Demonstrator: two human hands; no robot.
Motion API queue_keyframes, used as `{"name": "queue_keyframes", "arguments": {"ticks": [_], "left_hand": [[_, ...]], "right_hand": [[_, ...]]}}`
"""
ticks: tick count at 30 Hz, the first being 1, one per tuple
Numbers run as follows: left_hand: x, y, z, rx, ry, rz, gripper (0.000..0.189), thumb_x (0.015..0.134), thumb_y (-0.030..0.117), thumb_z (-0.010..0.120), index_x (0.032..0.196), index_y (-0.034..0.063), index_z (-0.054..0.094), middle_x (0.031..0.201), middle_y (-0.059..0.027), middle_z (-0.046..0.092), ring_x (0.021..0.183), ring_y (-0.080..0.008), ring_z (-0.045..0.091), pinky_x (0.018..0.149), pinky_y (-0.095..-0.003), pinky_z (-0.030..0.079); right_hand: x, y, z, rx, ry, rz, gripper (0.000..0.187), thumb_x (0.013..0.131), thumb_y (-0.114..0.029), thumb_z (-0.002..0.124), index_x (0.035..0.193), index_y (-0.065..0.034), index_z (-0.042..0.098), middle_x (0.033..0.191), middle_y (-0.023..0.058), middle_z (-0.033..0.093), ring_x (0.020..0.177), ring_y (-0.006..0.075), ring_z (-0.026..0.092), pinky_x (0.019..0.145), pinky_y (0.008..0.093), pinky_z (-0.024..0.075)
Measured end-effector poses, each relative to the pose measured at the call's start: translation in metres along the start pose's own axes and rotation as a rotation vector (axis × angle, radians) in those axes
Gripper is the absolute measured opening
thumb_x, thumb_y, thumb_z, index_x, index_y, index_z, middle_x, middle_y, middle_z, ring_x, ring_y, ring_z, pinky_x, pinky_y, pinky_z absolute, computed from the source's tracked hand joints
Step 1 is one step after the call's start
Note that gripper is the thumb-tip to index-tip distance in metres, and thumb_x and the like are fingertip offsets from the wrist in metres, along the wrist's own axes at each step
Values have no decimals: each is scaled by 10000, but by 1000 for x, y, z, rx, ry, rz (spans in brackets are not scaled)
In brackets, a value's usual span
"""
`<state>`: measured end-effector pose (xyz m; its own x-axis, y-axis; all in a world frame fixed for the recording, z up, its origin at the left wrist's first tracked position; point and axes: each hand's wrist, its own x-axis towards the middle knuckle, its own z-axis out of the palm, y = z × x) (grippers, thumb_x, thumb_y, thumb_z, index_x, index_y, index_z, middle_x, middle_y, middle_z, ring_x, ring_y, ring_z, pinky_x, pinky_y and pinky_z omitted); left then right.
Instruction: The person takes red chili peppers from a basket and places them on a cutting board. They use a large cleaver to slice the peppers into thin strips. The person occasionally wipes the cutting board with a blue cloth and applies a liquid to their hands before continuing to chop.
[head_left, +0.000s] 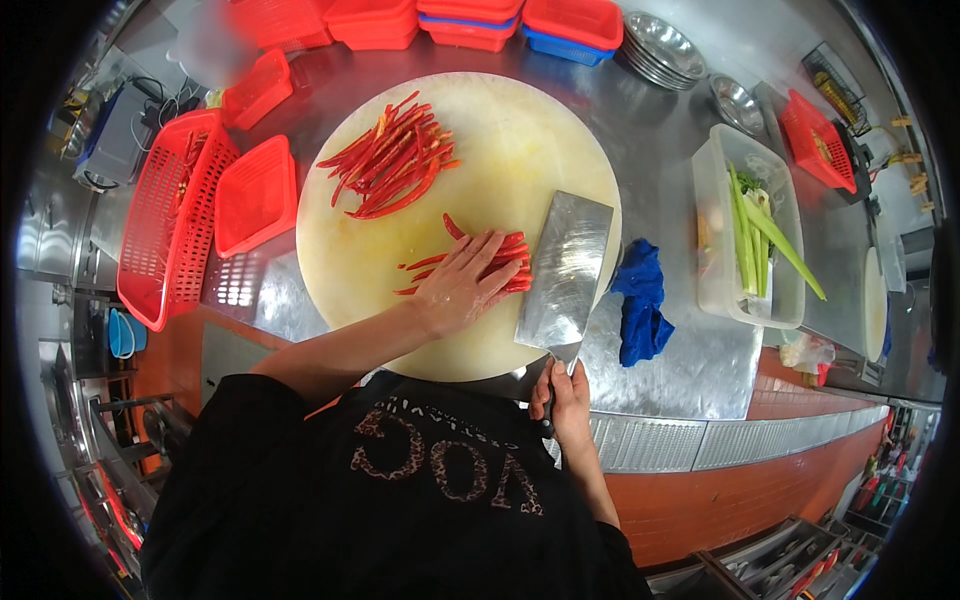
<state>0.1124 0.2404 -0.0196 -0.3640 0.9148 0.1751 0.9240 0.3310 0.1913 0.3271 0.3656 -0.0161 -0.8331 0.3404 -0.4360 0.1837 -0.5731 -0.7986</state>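
Note:
My left hand (465, 289) lies flat, fingers spread a little, on a bunch of red chilli peppers (517, 276) near the middle of a round cutting board (525, 142). The chillies' cut ends poke out to the right of the fingers, their tips to the left. In my right hand (564, 397) is the dark handle of a wide-bladed cleaver (566, 270). Its blade rests flat-side up over the board's right part, just right of the chilli ends. A heap of slit red chillies (397, 161) sits on the board's upper left.
A red perforated basket (184, 217) and a red tray (256, 196) stand left of the board. To the right are a crumpled blue cloth (643, 304) and a plastic tub (709, 289) with celery stalks (761, 240). Stacked red baskets (371, 22) and metal bowls (664, 49) line the back.

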Motion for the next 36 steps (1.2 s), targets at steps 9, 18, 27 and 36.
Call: {"name": "queue_keyframes", "arguments": {"ticks": [9, 18, 27, 36], "left_hand": [[-1, -3, 1, -4, 19, 27, 487, 931, 319, 522, 1370, 125, 437, 1478, -219, 275, 1350, -360, 320, 1110, -486, 270], [1, -2, -1, -13, 37, 25, 469, 921, 329, 534, 1331, 108, 483, 1458, -206, 320, 1329, -346, 351, 1098, -480, 289], [-1, -8, 4, -16, 48, 72, 465, 919, 313, 535, 1329, 101, 479, 1457, -201, 326, 1319, -346, 364, 1094, -478, 294], [3, -13, 2, -54, 67, 118, 493, 915, 308, 543, 1345, 82, 457, 1441, -187, 361, 1314, -337, 371, 1101, -456, 282]], "right_hand": [[-15, -5, -9, 59, -8, 70, 203, 1003, -248, 430, 1038, -48, 435, 621, 32, 441, 428, 139, 445, 421, 259, 404], [-2, -2, 5, 10, -14, 28, 211, 1018, -285, 395, 976, -80, 418, 627, 33, 428, 415, 136, 423, 400, 275, 399], [-1, -1, 1, -22, -41, 3, 205, 1008, -267, 415, 980, -66, 381, 600, 41, 433, 405, 148, 443, 401, 282, 421], [13, -17, -3, -148, -50, 47, 236, 999, -285, 441, 973, -56, 391, 607, 38, 450, 399, 148, 454, 397, 269, 414]]}}
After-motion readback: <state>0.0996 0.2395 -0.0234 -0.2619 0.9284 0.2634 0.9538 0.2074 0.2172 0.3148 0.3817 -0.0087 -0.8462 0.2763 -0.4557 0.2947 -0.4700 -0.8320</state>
